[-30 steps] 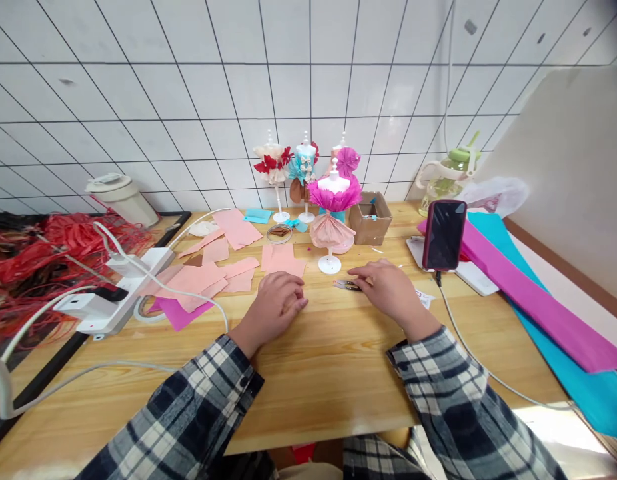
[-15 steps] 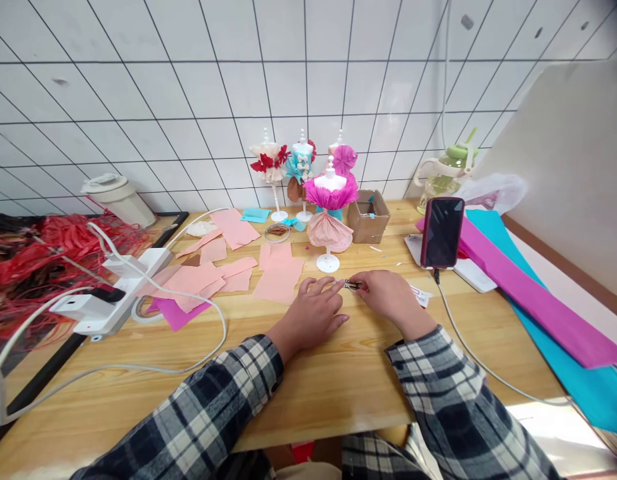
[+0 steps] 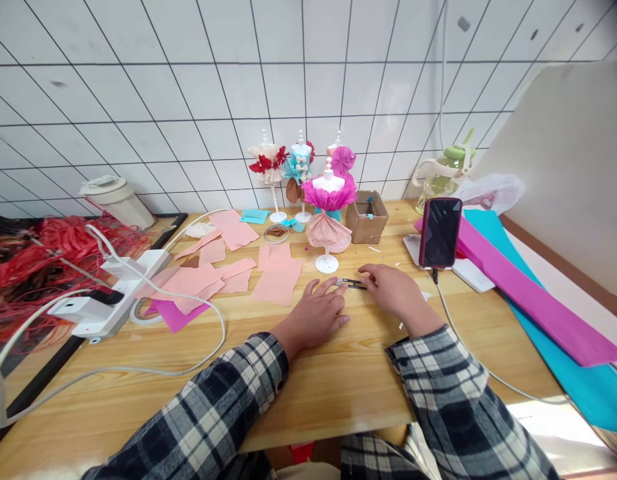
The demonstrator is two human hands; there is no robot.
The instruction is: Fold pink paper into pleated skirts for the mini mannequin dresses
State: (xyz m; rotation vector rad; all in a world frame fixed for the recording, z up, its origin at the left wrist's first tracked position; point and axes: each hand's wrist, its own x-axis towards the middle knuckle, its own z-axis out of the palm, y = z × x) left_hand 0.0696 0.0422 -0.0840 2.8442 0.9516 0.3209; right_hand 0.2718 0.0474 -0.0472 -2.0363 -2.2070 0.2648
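My left hand (image 3: 318,312) lies on the wooden table with its fingers stretched out, its fingertips at the pale end of a small tool (image 3: 356,285). Two thin dark arms form the rest of that tool, which looks like thread snips. My right hand (image 3: 392,292) is just right of it, index finger reaching out and apart from the dark arms; its thumb is mostly hidden. Behind the hands stands a small white dress form (image 3: 328,263) with a magenta paper ruffle (image 3: 331,193) and a pleated pink paper skirt (image 3: 327,230).
More dressed forms (image 3: 276,193) stand by the tiled wall, beside a cardboard box (image 3: 367,223). Pink paper pieces (image 3: 278,280) and a power strip (image 3: 121,293) lie left. On the right are a phone (image 3: 441,233) with its cable, a jug (image 3: 446,175) and coloured paper sheets (image 3: 533,287).
My right hand has shifted slightly right and loosened its pinch on the small tool, whose dark arms now show more. My left hand has barely moved.
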